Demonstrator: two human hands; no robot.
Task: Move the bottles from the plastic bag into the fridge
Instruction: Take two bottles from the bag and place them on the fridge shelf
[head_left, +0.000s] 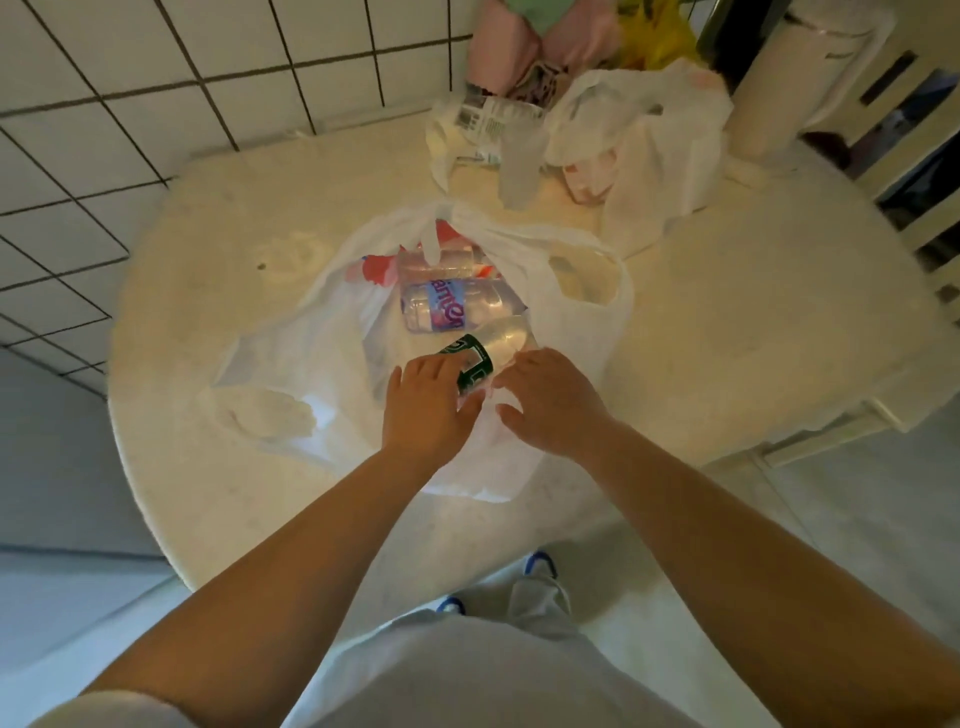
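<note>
Three clear bottles (457, 304) in one white plastic bag (291, 364), two more white bags (660, 156) behind, two hands (431, 405).

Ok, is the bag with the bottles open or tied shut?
Open. The plastic bag lies spread on the table, its mouth wide, and the pink-label bottle and green-label bottle show lying inside.

Warm dim light, soft blur, seemingly fisheye-bent edges.
</note>
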